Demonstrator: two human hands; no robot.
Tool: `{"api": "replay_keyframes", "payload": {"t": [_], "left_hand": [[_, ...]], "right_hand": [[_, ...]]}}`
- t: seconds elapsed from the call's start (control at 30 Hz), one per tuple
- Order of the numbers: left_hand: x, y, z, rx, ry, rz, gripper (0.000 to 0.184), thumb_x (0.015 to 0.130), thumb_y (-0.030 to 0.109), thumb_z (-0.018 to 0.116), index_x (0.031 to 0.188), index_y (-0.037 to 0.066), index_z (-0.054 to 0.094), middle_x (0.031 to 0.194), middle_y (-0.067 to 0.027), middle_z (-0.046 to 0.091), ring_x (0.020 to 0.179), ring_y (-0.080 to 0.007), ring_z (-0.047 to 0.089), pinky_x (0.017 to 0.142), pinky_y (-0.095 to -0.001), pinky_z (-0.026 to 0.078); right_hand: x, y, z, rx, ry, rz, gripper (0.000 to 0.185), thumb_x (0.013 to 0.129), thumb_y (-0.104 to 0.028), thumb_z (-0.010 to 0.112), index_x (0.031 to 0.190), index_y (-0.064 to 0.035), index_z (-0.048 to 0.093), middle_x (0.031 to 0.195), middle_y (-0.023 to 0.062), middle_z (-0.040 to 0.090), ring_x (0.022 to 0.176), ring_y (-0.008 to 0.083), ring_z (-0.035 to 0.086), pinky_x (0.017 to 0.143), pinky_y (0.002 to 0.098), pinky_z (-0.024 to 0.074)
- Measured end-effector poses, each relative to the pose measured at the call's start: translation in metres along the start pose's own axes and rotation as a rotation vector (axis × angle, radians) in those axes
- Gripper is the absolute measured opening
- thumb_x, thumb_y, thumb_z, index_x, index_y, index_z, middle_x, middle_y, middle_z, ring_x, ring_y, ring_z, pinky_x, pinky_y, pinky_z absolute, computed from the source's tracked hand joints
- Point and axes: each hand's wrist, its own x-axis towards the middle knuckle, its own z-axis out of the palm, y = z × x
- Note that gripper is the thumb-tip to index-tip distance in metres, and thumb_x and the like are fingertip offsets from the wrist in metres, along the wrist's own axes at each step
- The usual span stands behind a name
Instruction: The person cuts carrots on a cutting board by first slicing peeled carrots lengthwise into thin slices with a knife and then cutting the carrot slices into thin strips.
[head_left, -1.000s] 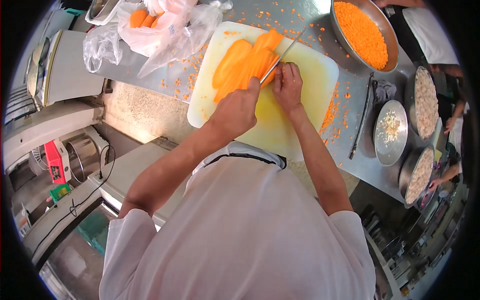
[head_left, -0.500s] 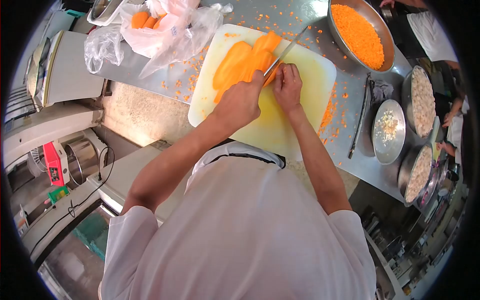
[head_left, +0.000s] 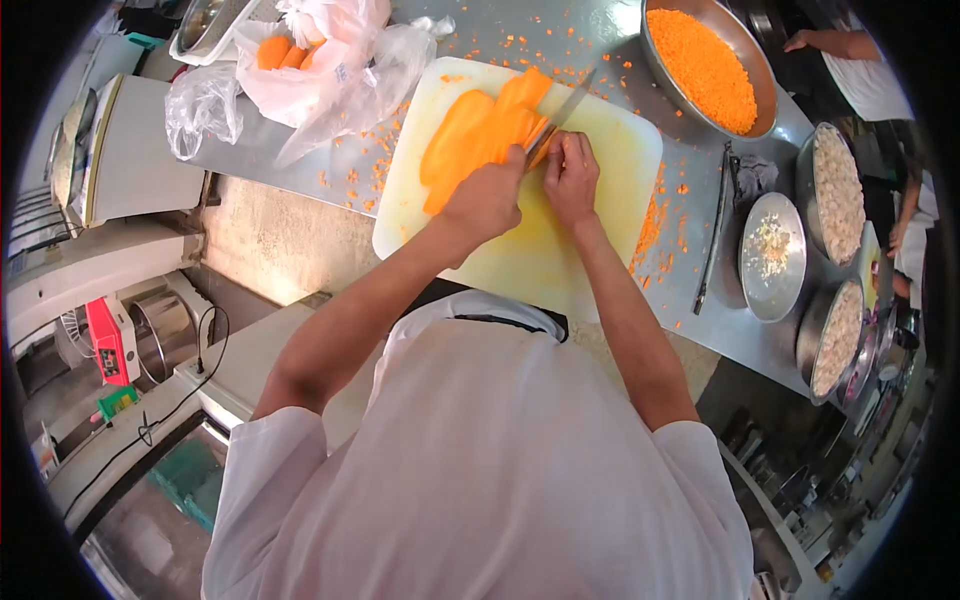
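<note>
My left hand (head_left: 483,205) is closed around the handle of a knife (head_left: 572,104), whose blade slants up and to the right. Just right of the blade, my right hand (head_left: 572,175) has its fingers curled down on a small piece of carrot, mostly hidden under the fingertips. Long, flat carrot slices (head_left: 462,135) lie overlapped to the left of the knife, partly covered by my left hand. Everything here rests on a white cutting board (head_left: 610,230), stained yellow in the middle.
A metal bowl of diced carrot (head_left: 705,75) stands at the upper right. Whole carrots sit in a plastic bag (head_left: 330,85) at the upper left. Bowls of pale chopped food (head_left: 838,195) line the right, beside a smaller bowl (head_left: 773,255). Another person's arm (head_left: 838,43) shows.
The knife blade has shifted and tilted slightly beside my right fingers. Both hands stay almost in place, and the whole view has drifted a little.
</note>
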Motion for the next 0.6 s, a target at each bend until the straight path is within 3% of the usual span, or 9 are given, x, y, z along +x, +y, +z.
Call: {"api": "replay_keyframes", "payload": {"t": [0.23,0.43,0.5,0.53,0.6], "left_hand": [[-0.036,0.009,-0.045,-0.083,0.004,-0.076,0.029,0.082,-0.002,0.054,0.106,-0.002,0.037,0.072,-0.0286,0.059,0.072,-0.0469,0.060,0.063,-0.0514,0.046],[-0.077,-0.023,-0.087,-0.196,0.235,-0.123,0.031,0.084,-0.001,0.057,0.112,-0.001,0.042,0.072,-0.0265,0.057,0.066,-0.0426,0.055,0.061,-0.0430,0.045],[-0.093,-0.045,-0.095,-0.234,0.256,-0.135,0.035,0.082,-0.001,0.058,0.114,-0.001,0.044,0.060,-0.0234,0.052,0.056,-0.0428,0.053,0.055,-0.0450,0.041],[-0.102,-0.051,-0.102,-0.235,0.270,-0.133,0.035,0.082,-0.001,0.058,0.114,-0.001,0.044,0.060,-0.0234,0.052,0.056,-0.0428,0.053,0.055,-0.0450,0.041],[-0.120,-0.064,-0.115,-0.121,0.254,-0.057,0.030,0.081,-0.002,0.061,0.109,0.001,0.050,0.059,-0.0205,0.053,0.055,-0.0393,0.054,0.052,-0.0431,0.040]], "right_hand": [[-0.002,0.005,0.004,-0.043,0.002,0.022,0.006,0.089,-0.004,0.056,0.093,-0.0002,0.056,0.086,0.0161,0.053,0.075,0.0351,0.056,0.063,0.0416,0.0472],[0.003,0.004,0.004,-0.111,0.029,-0.046,0.015,0.084,-0.008,0.061,0.098,-0.0025,0.059,0.110,0.0144,0.054,0.101,0.0339,0.054,0.081,0.0416,0.0481],[0.010,0.005,0.005,-0.081,-0.047,0.014,0.028,0.081,-0.006,0.062,0.108,-0.0059,0.058,0.125,0.0153,0.050,0.115,0.0364,0.047,0.093,0.0471,0.0424],[0.017,0.008,0.006,-0.079,-0.046,0.000,0.028,0.081,-0.006,0.062,0.108,-0.0059,0.058,0.125,0.0153,0.050,0.115,0.0364,0.047,0.093,0.0471,0.0424],[0.031,0.017,0.007,-0.094,-0.138,-0.065,0.050,0.078,-0.007,0.064,0.126,-0.0110,0.051,0.140,0.0150,0.043,0.127,0.0378,0.038,0.104,0.0514,0.0322]]}}
